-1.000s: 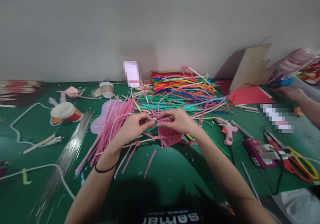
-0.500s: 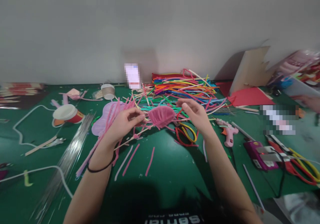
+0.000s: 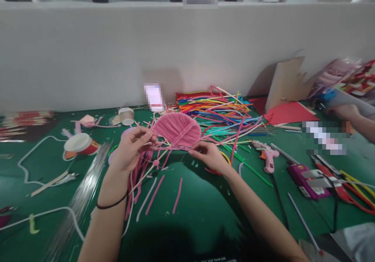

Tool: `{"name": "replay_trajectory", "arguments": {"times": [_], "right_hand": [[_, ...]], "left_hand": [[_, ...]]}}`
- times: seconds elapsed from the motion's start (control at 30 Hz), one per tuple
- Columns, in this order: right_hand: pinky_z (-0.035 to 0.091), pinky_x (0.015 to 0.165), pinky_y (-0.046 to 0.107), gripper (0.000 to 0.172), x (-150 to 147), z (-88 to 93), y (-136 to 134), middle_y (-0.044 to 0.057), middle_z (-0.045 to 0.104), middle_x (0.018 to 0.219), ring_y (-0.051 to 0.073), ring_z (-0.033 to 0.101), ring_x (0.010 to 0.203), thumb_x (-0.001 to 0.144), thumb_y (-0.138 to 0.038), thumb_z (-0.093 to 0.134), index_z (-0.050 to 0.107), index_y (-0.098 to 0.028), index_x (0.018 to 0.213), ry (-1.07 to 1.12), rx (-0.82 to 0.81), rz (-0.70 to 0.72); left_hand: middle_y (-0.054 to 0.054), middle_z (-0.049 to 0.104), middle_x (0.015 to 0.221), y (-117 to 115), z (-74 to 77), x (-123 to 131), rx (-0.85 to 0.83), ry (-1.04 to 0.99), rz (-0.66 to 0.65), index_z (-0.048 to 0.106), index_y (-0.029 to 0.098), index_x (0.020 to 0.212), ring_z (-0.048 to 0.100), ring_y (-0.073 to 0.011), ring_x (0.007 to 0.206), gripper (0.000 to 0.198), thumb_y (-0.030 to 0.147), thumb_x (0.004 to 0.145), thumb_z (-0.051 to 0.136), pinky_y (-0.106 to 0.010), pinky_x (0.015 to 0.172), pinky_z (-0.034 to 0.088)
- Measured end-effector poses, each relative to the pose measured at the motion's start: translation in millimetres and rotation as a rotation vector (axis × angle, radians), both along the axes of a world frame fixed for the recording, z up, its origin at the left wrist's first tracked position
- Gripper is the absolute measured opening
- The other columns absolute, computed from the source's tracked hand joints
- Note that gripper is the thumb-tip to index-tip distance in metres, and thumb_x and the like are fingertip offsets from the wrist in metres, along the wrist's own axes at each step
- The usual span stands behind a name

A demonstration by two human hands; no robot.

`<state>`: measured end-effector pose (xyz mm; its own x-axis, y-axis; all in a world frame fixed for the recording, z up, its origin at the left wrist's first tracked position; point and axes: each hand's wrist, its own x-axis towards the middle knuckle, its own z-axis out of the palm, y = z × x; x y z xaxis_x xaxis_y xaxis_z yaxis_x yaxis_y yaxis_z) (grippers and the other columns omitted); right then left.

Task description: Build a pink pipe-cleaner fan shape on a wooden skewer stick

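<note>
A pink fuzzy oval (image 3: 177, 128) of side-by-side pipe cleaners is held up above the table, its broad face towards me. My left hand (image 3: 135, 147) is closed at its left edge, thumb and fingers pinched together. At the lower right edge, my right hand (image 3: 208, 154) pinches the rim or a thin strand there; the fingertips partly hide which. A thin pale stick (image 3: 143, 175) with a pink knot (image 3: 156, 163) slants down from the oval. Loose pink pipe cleaners (image 3: 143, 168) hang or lie behind my left wrist. Short cut pieces (image 3: 177, 195) lie in front.
Multicoloured pipe cleaners (image 3: 213, 104) are heaped at the back. To the right are a pink glue gun (image 3: 268, 156), a purple power strip (image 3: 306, 182) and scissors (image 3: 345, 191). A paper cup (image 3: 80, 143) and thin wires (image 3: 84, 184) lie left. Another person's hand (image 3: 347, 111) reaches in far right.
The pink oval has tilted up and shows more of its face. My right hand came down and left from beside it to its lower edge. The other person's hand reaches further in.
</note>
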<state>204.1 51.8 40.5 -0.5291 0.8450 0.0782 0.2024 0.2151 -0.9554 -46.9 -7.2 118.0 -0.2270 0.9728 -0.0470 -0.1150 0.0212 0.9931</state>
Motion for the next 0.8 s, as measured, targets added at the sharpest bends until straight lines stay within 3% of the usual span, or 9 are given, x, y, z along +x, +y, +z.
{"name": "replay_trajectory", "arguments": {"times": [0.17, 0.3, 0.37, 0.47, 0.57, 0.67, 0.8], "right_hand": [[0.049, 0.059, 0.024, 0.032, -9.2, -12.6, 2.3, 0.001, 0.068, 0.075, 0.013, 0.065, 0.066, 0.072, -0.045, 0.075, 0.063, -0.017, 0.082, 0.175, -0.205, -0.029], [0.05, 0.057, 0.023, 0.037, -17.5, -18.2, -0.7, 0.003, 0.071, 0.076, 0.014, 0.068, 0.066, 0.072, -0.051, 0.074, 0.063, -0.017, 0.081, 0.248, -0.331, -0.001], [0.051, 0.057, 0.023, 0.036, -18.1, -18.1, -2.5, 0.004, 0.072, 0.077, 0.014, 0.068, 0.066, 0.073, -0.051, 0.073, 0.064, -0.017, 0.08, 0.276, -0.343, 0.001], [0.052, 0.058, 0.024, 0.036, -14.9, -17.1, -2.9, 0.004, 0.072, 0.074, 0.014, 0.068, 0.065, 0.071, -0.051, 0.075, 0.064, -0.017, 0.078, 0.315, -0.386, -0.043], [0.053, 0.057, 0.025, 0.04, -10.3, -18.6, -1.0, 0.004, 0.072, 0.071, 0.014, 0.067, 0.061, 0.066, -0.052, 0.079, 0.064, -0.016, 0.075, 0.353, -0.443, -0.136], [0.053, 0.056, 0.025, 0.041, -6.5, -23.0, 0.7, 0.005, 0.071, 0.069, 0.014, 0.066, 0.059, 0.061, -0.052, 0.081, 0.065, -0.016, 0.074, 0.373, -0.48, -0.174], [0.054, 0.056, 0.025, 0.04, -2.6, -27.1, -0.6, 0.005, 0.072, 0.069, 0.014, 0.066, 0.059, 0.063, -0.051, 0.081, 0.067, -0.015, 0.073, 0.358, -0.488, -0.147]], "left_hand": [[0.002, 0.063, 0.07, 6.8, -11.3, -6.2, 0.0, -0.081, 0.012, 0.064, 0.017, 0.077, 0.062, -0.0107, 0.062, 0.03, 0.036, 0.065, 0.083, -0.021, 0.056, 0.056], [0.0, 0.066, 0.077, 11.2, -20.5, -8.8, -0.011, 0.013, 0.023, 0.063, 0.017, 0.084, 0.066, -0.0142, 0.072, 0.029, 0.038, 0.07, 0.078, -0.025, 0.065, 0.056], [-0.004, 0.069, 0.089, 13.7, -24.9, -8.8, 0.032, 0.2, 0.072, 0.063, 0.018, 0.092, 0.067, -0.0178, 0.085, 0.029, 0.041, 0.077, 0.07, -0.031, 0.079, 0.056], [-0.009, 0.065, 0.113, 17.8, -33.1, -4.1, 0.162, 0.647, 0.217, 0.06, 0.019, 0.11, 0.061, -0.0232, 0.109, 0.035, 0.043, 0.086, 0.06, -0.041, 0.098, 0.047], [-0.012, 0.062, 0.118, 20.1, -46.7, 12.7, 0.242, 1.015, 0.235, 0.061, 0.019, 0.108, 0.053, -0.0276, 0.12, 0.031, 0.042, 0.089, 0.055, -0.048, 0.107, 0.037], [-0.016, 0.054, 0.128, 20.0, -65.7, 39.2, 0.225, 1.187, 0.104, 0.066, 0.018, 0.096, 0.044, -0.0334, 0.13, 0.027, 0.043, 0.087, 0.058, -0.052, 0.11, 0.032], [-0.017, 0.052, 0.131, 20.0, -85.0, 61.8, 0.186, 1.245, 0.107, 0.065, 0.018, 0.096, 0.037, -0.036, 0.135, 0.021, 0.035, 0.089, 0.055, -0.055, 0.111, 0.03]]}}
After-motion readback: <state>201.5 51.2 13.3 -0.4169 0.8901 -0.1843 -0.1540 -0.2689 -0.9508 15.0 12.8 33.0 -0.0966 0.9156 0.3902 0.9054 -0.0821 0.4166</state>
